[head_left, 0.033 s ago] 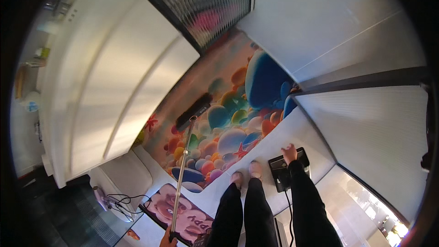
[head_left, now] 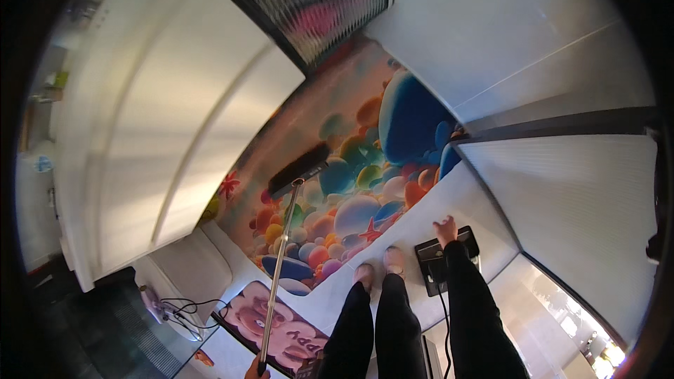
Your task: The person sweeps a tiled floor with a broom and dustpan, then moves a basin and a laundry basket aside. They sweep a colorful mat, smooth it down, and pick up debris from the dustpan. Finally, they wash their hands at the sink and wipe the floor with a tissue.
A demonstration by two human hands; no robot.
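At the bottom edge, my left hand (head_left: 258,369) is closed around the dark grip of a long metal-handled broom (head_left: 282,245). Its dark, wide head (head_left: 300,170) rests on a colourful mat (head_left: 270,126) printed with pebbles, shells and starfish. My right hand (head_left: 445,231) has its fingers apart and seems to hold nothing. It appears over a black flat box-shaped thing (head_left: 430,270) with a cord, by the right foot; whether it touches it I cannot tell.
A pink cartoon mat (head_left: 249,309) lies at lower left, beside a white rounded bin-like thing (head_left: 186,260) with a purple corded appliance (head_left: 151,303) on it. A white cabinet-like panel (head_left: 175,119) lines the left. A ribbed glass door (head_left: 569,189) stands on the right.
The broom head has turned slightly and shifted a little to the right on the mat. The whole view has moved slightly; my right hand looks much the same.
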